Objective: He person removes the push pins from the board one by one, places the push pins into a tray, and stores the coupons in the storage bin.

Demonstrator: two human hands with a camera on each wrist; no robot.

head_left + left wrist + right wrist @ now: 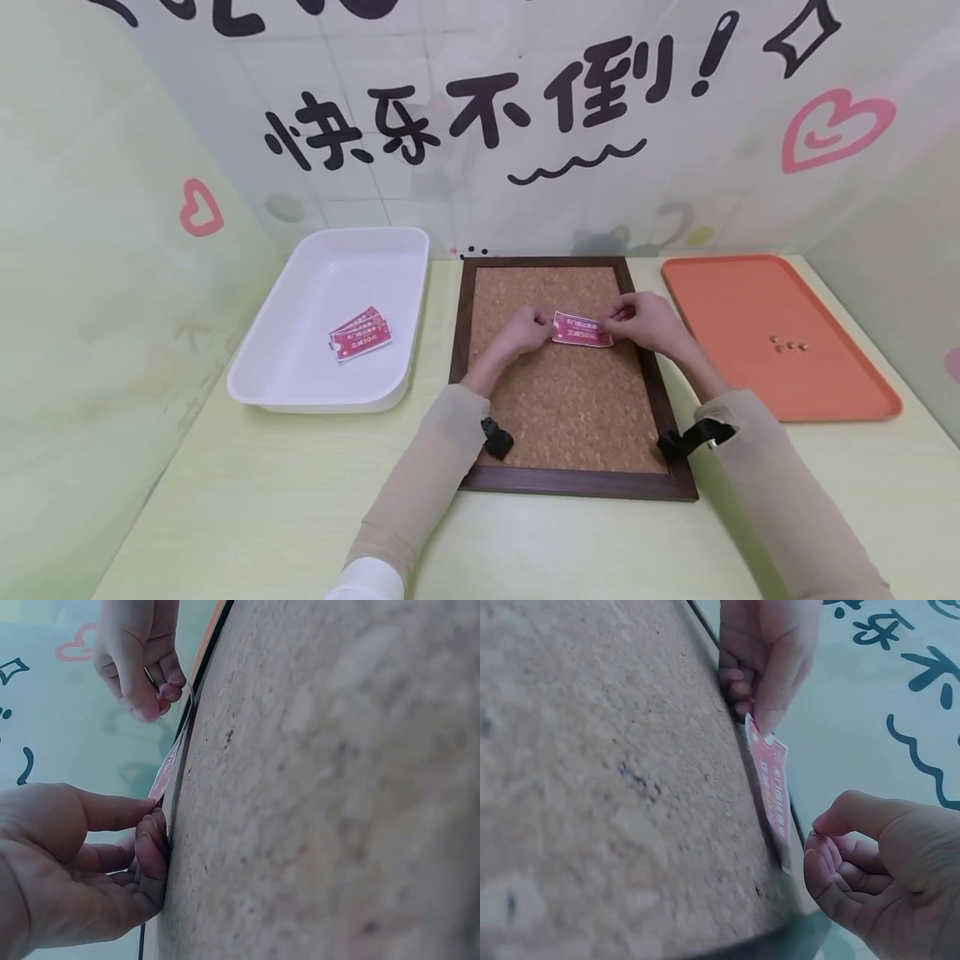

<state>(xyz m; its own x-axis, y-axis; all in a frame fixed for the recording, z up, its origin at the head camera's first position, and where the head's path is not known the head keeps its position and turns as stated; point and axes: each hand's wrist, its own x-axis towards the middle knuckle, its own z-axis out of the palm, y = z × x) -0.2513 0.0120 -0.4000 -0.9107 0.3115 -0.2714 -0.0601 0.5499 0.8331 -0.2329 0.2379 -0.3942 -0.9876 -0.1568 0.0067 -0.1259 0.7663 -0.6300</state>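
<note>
A pink paper coupon (582, 330) lies over the upper part of a cork board (567, 400) framed in dark wood. My left hand (529, 328) pinches the coupon's left end between thumb and fingers, close against the cork. At the coupon's right end is my right hand (640, 321), its fingers curled. In the right wrist view, that right hand (889, 862) brings thumb and index fingertips together on a tiny thing, probably a thumbtack, mostly hidden by the fingertips. The coupon (771, 784) tilts slightly off the cork there.
On the left, a white plastic tray (322, 275) holds several more pink coupons (362, 335). An orange tray (757, 317) on the right carries several small metallic thumbtacks (789, 344). Behind the board rises a wall (465, 200) with black lettering.
</note>
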